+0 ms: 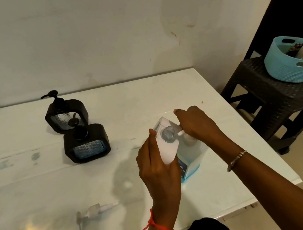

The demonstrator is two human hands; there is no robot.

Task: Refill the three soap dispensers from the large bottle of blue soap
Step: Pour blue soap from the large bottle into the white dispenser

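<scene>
The person stands at 6 o'clock of the white surface point(39, 193). The left hand point(159, 165) grips a white dispenser point(167, 146) with its fingers wrapped round the body; the dispenser is tilted, its open neck facing up toward the camera. Just behind it, at about 4 o'clock on the surface, stands the bottle point(192, 156) of blue soap, upright. The right hand point(196, 123) is over its top, fingers curled down on the pump there, though exactly which part they pinch I cannot tell. The two hands are near each other, with the dispenser touching or just beside the bottle.

At 10 o'clock stand two black dispensers with pumps on, the far one point(66, 113) just behind the near one point(86, 143). A loose clear pump point(94, 211) lies flat at 7 o'clock.

Off the surface at 2 o'clock, a blue basket point(287, 72) sits on a dark stool point(263, 96).
</scene>
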